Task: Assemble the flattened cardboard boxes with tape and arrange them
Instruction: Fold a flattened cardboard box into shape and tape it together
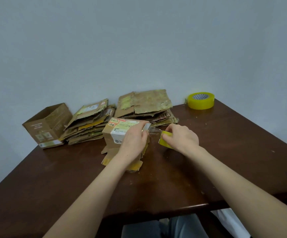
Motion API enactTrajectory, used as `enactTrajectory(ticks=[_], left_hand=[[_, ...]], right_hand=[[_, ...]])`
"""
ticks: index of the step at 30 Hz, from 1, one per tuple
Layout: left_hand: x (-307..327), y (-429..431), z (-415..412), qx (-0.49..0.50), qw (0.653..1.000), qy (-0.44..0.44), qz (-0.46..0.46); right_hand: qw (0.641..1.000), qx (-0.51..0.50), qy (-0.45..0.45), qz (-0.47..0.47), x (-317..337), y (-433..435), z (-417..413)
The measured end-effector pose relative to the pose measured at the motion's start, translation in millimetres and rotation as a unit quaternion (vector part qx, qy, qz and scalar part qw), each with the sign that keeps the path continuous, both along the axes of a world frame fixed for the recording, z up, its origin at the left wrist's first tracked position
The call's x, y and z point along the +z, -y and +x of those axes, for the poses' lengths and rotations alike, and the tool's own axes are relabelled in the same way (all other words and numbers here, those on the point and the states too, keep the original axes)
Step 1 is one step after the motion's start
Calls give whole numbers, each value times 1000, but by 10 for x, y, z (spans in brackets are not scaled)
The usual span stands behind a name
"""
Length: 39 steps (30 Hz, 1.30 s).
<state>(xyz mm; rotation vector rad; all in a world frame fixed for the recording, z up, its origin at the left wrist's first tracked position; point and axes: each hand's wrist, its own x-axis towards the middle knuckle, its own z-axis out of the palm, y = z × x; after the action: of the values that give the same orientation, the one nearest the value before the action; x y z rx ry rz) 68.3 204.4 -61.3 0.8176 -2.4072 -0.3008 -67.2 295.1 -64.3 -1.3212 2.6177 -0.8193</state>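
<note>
Closest to the viewer, below both forearms, grey-trousered knees show under the near edge of the dark brown wooden tabletop. Both bare arms reach forward over it and meet near its middle.

The left hand lies over the right upper edge of a small brown cardboard box with white printed labels. Its fingers are curled around that edge, and they appear to hold down the end of a clear strip of tape. The box stands on the tabletop under this hand, with its lower flaps splayed out around its base.

Just to the right of it, the right hand grasps a yellow roll of packing tape. The fingers are wrapped over the roll, and the strip runs taut from it across to the box corner.

Beyond the left hand and slightly to its left lies a ragged stack of flattened brown cardboard. A second flattened stack lies beyond the gap between the two hands, close behind the box.

Further left of the left hand, past the first stack and touching it, an assembled open-topped brown carton stands upright at the tabletop's edge.

Well beyond the right hand, a larger yellow tape roll lies flat at the far corner, near the pale grey-blue wall.
</note>
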Motion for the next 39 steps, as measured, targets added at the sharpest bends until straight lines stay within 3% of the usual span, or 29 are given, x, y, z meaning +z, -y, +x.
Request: enactTrajectory(ticks=[8, 20, 26, 33, 39], left_hand=[[179, -30, 61, 9, 976, -189, 112], [302, -27, -56, -21, 951, -201, 234], [335, -62, -154, -22, 971, -187, 148], [118, -59, -208, -8, 997, -61, 54], [53, -66, -74, -7, 993, -111, 33]], right_hand=[[990, 20, 130, -59, 30, -53, -151], [979, 49, 170, -97, 15, 44, -118], [979, 62, 172, -93, -7, 54, -96], [986, 62, 132, -80, -7, 24, -100], [994, 44, 79, -62, -5, -51, -112]])
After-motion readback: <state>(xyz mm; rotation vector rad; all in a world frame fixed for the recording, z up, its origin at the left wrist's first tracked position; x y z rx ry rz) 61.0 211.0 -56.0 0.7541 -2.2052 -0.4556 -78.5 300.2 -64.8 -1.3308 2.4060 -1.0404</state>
